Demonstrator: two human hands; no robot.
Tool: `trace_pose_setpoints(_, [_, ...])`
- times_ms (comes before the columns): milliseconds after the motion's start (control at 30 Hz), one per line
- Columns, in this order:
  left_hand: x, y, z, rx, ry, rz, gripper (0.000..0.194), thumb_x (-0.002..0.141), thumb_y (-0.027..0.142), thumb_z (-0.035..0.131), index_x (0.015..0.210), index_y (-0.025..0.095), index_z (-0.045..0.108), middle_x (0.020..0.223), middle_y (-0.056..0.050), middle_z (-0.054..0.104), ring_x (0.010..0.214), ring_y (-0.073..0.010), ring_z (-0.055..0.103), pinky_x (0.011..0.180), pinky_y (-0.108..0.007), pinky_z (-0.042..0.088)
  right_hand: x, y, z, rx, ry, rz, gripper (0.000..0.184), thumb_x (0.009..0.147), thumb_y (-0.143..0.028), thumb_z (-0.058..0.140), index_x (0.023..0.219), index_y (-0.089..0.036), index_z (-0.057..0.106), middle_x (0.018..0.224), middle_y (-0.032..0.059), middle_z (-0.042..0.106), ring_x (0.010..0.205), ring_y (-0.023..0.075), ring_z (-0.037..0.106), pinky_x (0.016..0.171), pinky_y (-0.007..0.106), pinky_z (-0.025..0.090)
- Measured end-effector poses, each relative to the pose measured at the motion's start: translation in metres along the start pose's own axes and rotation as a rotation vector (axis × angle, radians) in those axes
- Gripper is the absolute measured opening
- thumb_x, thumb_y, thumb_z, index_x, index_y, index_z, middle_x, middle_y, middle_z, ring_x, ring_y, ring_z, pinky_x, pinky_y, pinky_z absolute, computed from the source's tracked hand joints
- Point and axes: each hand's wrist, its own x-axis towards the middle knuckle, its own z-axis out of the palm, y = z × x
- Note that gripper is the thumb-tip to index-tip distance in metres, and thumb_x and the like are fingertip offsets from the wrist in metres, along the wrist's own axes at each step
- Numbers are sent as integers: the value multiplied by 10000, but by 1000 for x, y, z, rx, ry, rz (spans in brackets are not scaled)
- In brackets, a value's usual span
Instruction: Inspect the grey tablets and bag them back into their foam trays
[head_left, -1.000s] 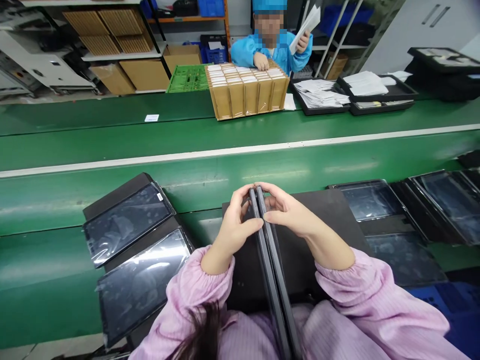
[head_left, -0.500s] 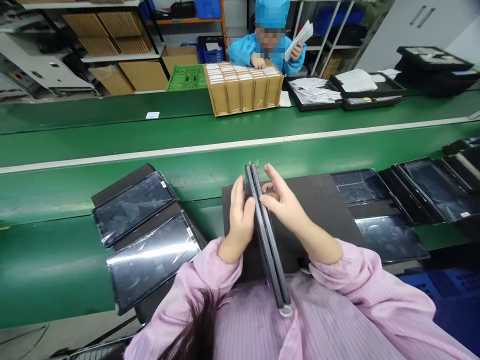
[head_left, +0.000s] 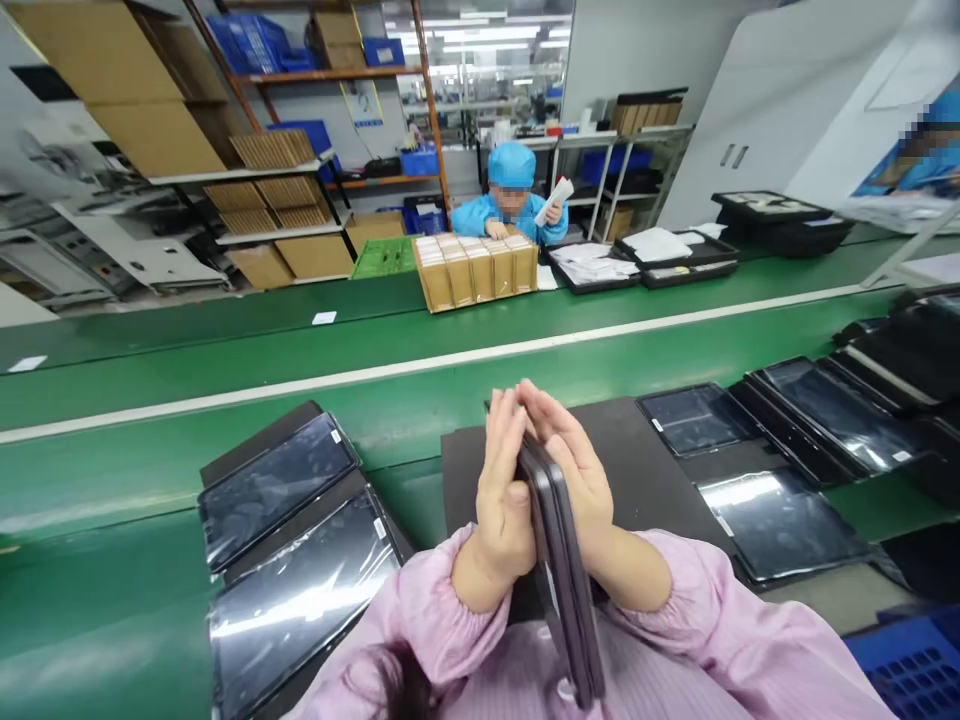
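Note:
A pair of dark tablets (head_left: 564,585) stands on edge in front of my body, face against face. My left hand (head_left: 504,500) lies flat along their left side, with its fingers pointing up and away from me. Against the right side presses my right hand (head_left: 576,470), so the pair is clamped between both palms. The fingertips of the two hands come close together over the far end of the tablets. Beneath the hands is a black mat (head_left: 637,455), partly hidden by my arms and the tablets.
Film-covered tablets lie at the left, one farther back (head_left: 277,485) and one nearer (head_left: 307,600). More tablets (head_left: 780,520) and a stack (head_left: 832,410) are at the right. Across the green bench (head_left: 225,360), a person in blue (head_left: 514,190) handles papers behind a cardboard divider box (head_left: 480,275).
My view has tilted up. The two tablets have turned slightly and sit closer together, and my hands have shifted from spread fingers near their edges to palms pressed along both sides.

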Motion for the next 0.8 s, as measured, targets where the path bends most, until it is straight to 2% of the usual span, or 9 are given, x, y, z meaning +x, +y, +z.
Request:
trace_pose_setpoints(67, [15, 5, 5, -52, 58, -174, 448, 952, 443, 309, 1307, 271, 520, 1458, -57, 429, 1361, -238, 357, 1132, -407, 292, 16, -10, 8, 92, 33, 137, 322, 852, -390, 585, 1154, -289, 629, 1318, 16, 572, 1271, 212, 471, 1114, 405, 329])
trace_pose_setpoints(133, [26, 1, 10, -98, 129, -309, 462, 925, 504, 355, 1195, 228, 610, 1431, -79, 465, 1344, -242, 387, 1117, -389, 321, 31, -13, 13, 150, 88, 248, 321, 787, -370, 649, 1093, -270, 655, 1255, 20, 618, 1193, 211, 543, 1071, 381, 386])
trace_pose_setpoints(267, [40, -15, 15, -169, 205, -465, 521, 861, 611, 407, 1076, 205, 653, 1393, -95, 506, 1305, -238, 442, 1110, -379, 331, 55, -7, 16, 177, 149, 320, 330, 698, -343, 695, 1007, -229, 674, 1100, 34, 692, 969, 197, 655, 929, 344, 503])
trace_pose_setpoints(433, [50, -24, 14, -201, 288, -547, 522, 833, 626, 452, 1082, 212, 650, 1292, -85, 593, 1251, -231, 500, 1099, -371, 351, 68, 0, 20, 188, 131, 341, 295, 684, -316, 679, 965, -226, 672, 979, 21, 716, 905, 193, 669, 856, 325, 539])
trace_pose_setpoints(667, [49, -33, 14, -241, 345, -568, 462, 868, 566, 446, 1104, 219, 637, 1295, -72, 586, 1248, -218, 501, 1100, -354, 346, 76, 8, 18, 171, 63, 343, 279, 708, -340, 665, 963, -229, 671, 991, 13, 709, 975, 187, 649, 939, 324, 494])
trace_pose_setpoints(800, [49, -39, 15, -254, 350, -558, 461, 860, 589, 440, 1058, 224, 638, 1275, -70, 591, 1258, -220, 485, 1104, -366, 335, 79, 14, 16, 186, 62, 358, 283, 715, -345, 660, 971, -223, 661, 979, 12, 712, 970, 182, 653, 965, 331, 478])
